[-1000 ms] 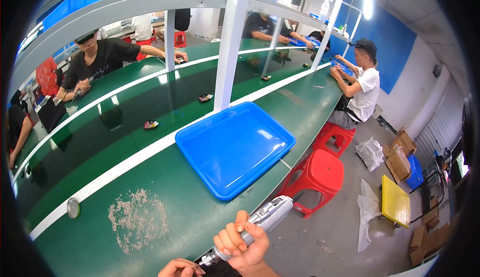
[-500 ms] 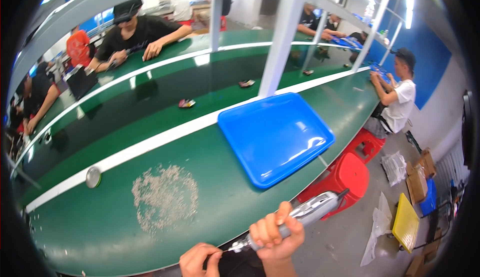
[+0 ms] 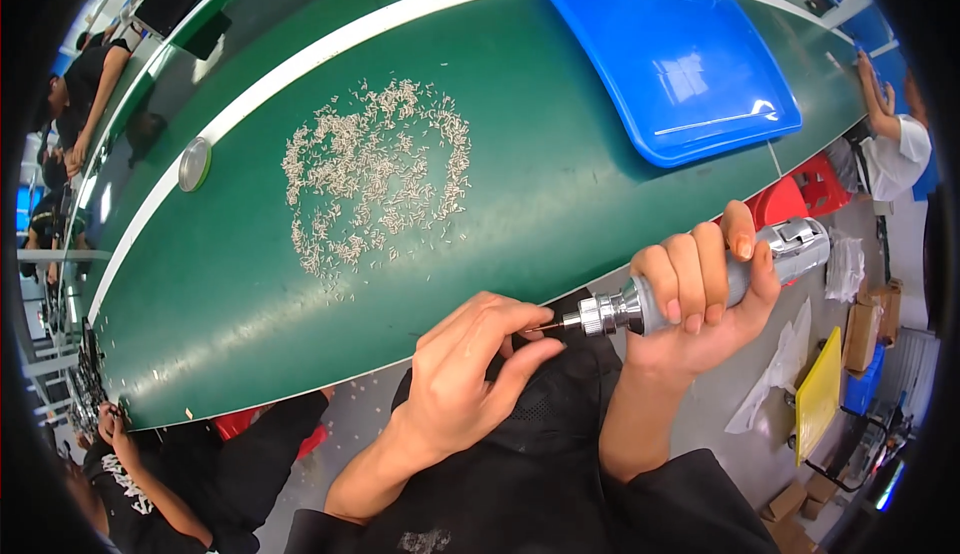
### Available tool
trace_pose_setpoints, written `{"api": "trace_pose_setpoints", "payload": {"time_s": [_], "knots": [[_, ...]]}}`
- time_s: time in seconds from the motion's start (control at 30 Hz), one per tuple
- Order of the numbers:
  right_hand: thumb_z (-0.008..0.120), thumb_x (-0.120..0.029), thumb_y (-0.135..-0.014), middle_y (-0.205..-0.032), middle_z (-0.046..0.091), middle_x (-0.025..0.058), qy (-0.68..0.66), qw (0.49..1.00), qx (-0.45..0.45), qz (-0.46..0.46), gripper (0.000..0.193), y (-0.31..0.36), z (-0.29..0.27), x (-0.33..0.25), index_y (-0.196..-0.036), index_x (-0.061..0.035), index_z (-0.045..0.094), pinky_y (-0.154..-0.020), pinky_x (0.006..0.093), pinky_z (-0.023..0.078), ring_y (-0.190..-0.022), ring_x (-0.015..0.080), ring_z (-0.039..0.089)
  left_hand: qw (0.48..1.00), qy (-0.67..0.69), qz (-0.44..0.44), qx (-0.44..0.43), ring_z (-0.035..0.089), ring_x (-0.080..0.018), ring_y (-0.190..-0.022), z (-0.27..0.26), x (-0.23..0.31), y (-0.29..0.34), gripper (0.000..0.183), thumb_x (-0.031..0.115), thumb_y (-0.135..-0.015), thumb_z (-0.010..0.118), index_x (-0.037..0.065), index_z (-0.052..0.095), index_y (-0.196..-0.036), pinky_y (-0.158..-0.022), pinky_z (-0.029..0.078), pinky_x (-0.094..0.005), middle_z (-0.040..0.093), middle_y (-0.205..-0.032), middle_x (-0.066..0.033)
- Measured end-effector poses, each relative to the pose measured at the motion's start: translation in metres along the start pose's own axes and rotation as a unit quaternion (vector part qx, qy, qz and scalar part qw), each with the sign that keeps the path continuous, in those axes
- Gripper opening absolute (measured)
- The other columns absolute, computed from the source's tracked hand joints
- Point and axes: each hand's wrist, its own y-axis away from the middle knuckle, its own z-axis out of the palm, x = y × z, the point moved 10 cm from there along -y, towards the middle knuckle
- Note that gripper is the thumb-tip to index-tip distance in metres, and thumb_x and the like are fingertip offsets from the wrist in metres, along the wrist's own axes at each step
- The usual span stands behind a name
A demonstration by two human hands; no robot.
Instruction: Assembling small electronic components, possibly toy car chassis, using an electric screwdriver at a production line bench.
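Observation:
In my right hand point(image 3: 700, 284) is a handheld electric rotary tool point(image 3: 790, 246) with a grey barrel and a silver chuck, my fingers wrapped round the barrel. A thin copper-coloured shaft point(image 3: 553, 327) points left from the chuck. My left hand point(image 3: 465, 369) is curled around the end of this shaft, index finger and thumb close about it. Whether a small piece sits on the tip is hidden. Both hands are above my lap, just off the near edge of the green table point(image 3: 520, 224). Many small pale pin-like pieces point(image 3: 375, 169) lie scattered in a patch on it.
A blue tray point(image 3: 690, 79) rests on the table at the right. A small round tin point(image 3: 195, 164) stands by the white rail at the left. Red stools point(image 3: 775, 204) are beyond my right hand. A co-worker in white point(image 3: 900, 149) is at right, another in black point(image 3: 150, 489) at lower left.
The view has tipped downward, so table, tray and pale pieces sit higher in the picture. Both hands show more fully; the right still grips the tool, the left stays at its tip.

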Motion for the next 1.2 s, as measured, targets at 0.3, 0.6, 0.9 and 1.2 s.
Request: {"api": "trace_pose_setpoints", "payload": {"time_s": [0.3,0.6,0.9,1.2], "knots": [[0.04,-0.026,-0.095,-0.05,0.037,-0.0005,0.002,0.999,0.044,-0.021,0.02,-0.015,-0.03,0.006,-0.087,-0.0085,0.046,-0.049,0.0293,0.037,-0.041,0.0115,0.036,0.976,-0.18,0.066,-0.101,0.06,-0.0276,-0.063,-0.046,-0.013,-0.068,0.023,0.001,-0.073,0.073,0.001,0.06,-0.092,-0.053,0.048,-0.0328,0.062,-0.075,-0.0104],[0.044,-0.024,-0.091,-0.05,0.037,0.0017,-0.031,0.994,0.102,0.034,0.016,-0.009,-0.052,0.03,-0.089,-0.0078,0.043,-0.051,0.0326,0.038,-0.044,0.0142,0.038,0.875,-0.484,-0.013,-0.013,0.061,-0.035,-0.088,-0.074,-0.125,-0.271,0.037,0.024,-0.086,0.062,0.001,0.053,-0.114,-0.075,0.05,-0.0436,0.06,-0.095,-0.0178],[0.044,-0.021,-0.09,-0.05,0.039,0.0037,-0.046,0.99,0.057,0.116,0.015,-0.022,-0.049,0.041,-0.087,-0.007,0.042,-0.052,0.0342,0.041,-0.044,0.0164,0.041,0.882,-0.469,0.029,0.025,0.057,-0.0341,-0.095,-0.09,-0.173,-0.31,0.035,0.009,-0.077,0.066,-0.001,0.059,-0.109,-0.084,0.046,-0.0415,0.061,-0.099,-0.0183],[0.048,-0.021,-0.089,-0.052,0.036,0.0025,-0.029,0.99,0.072,0.117,0.014,0.005,-0.056,0.027,-0.087,-0.0079,0.045,-0.055,0.0325,0.039,-0.045,0.0152,0.04,0.944,-0.26,0.119,-0.162,0.051,-0.0365,-0.105,0.003,-0.047,-0.173,0.053,-0.012,-0.067,0.061,-0.003,0.052,-0.119,-0.092,0.043,-0.0405,0.053,-0.116,-0.0183]]}}
